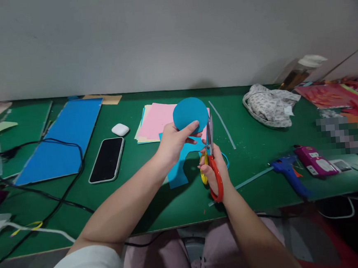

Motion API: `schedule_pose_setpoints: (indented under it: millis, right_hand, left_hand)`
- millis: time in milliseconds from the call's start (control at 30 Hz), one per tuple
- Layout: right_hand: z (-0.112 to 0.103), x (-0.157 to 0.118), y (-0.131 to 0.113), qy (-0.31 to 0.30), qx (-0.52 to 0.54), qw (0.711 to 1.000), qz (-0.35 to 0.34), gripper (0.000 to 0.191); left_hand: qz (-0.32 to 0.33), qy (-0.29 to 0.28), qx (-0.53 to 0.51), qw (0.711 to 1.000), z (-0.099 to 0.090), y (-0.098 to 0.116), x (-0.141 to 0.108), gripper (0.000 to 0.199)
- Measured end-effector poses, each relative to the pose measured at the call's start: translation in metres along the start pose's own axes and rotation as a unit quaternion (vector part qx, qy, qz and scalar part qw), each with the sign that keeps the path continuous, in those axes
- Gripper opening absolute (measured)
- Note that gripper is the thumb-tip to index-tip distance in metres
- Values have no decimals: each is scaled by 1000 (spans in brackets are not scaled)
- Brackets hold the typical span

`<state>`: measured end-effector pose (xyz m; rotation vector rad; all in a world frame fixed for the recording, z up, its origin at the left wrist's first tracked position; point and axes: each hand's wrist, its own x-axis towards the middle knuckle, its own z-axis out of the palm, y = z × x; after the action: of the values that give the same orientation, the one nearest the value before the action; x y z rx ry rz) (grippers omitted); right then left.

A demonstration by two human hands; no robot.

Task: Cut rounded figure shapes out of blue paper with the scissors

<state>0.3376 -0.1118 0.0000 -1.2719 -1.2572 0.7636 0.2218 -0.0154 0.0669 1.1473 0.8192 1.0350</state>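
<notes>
My left hand (pixel 175 140) pinches a round blue paper disc (pixel 189 110) at its lower edge, thumb on top. In my right hand (pixel 217 164) is a pair of scissors (pixel 216 180) with red and yellow handles, blades pointing up along the disc's right edge. Whether the blades touch the paper I cannot tell. Beneath my hands lies a blue paper offcut (pixel 178 177) with a curved cut-out. Behind the disc, a stack of coloured paper (pixel 155 121) lies with a pink sheet on top, partly hidden by my left hand.
Left of my hands lie a phone (pixel 107 160), a white earbud case (pixel 120 129), a blue board (pixel 64 139) and black cables (pixel 60 201). To the right are a blue glue gun (pixel 290 174), a purple box (pixel 316 160), a patterned cloth (pixel 268 106) and a bottle (pixel 301 72).
</notes>
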Motion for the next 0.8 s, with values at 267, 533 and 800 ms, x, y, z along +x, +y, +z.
schedule_pose_setpoints:
  millis: [267, 533, 800]
  right_hand:
    - [-2, 2, 2, -17, 48, 999, 8, 82]
    - [-6, 3, 0, -9, 52, 999, 4, 84]
    - [-5, 4, -1, -11, 69, 997, 12, 84]
  left_hand:
    - [39, 11, 103, 994, -2, 8, -1, 28]
    - [46, -23, 160, 986, -1, 9, -3, 26]
    - [11, -29, 114, 993, -4, 7, 0, 26]
